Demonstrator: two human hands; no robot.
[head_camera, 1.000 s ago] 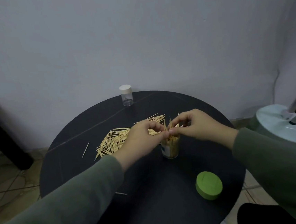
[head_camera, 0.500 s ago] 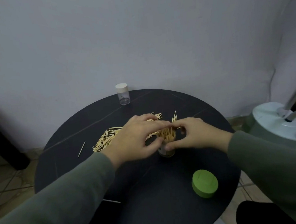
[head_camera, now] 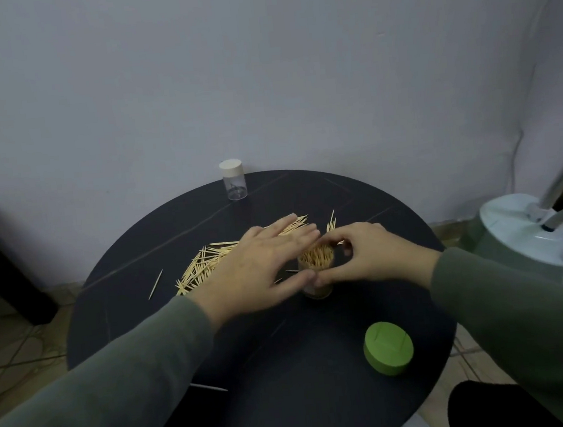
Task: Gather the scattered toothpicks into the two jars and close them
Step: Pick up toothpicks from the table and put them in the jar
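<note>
On the round black bench, loose toothpicks lie fanned at left. The left hand hovers flat, fingers straight, beside the open, toothpick-filled jar, which the right hand clasps with curled fingers. The green lid lies nearer, right.

**Hidden and unclear around the toothpick jar**

The left hand covers the right part of the loose toothpick pile, so where the pile ends cannot be told. The open jar shows only its mouth and a strip of its base; the right hand curls round it and hides most of its wall. The small capped jar at the far edge is too small to read its contents. The pale fan base is cut off by the right edge. A dark object at the lower right is cut by the bottom edge and cannot be identified.
</note>
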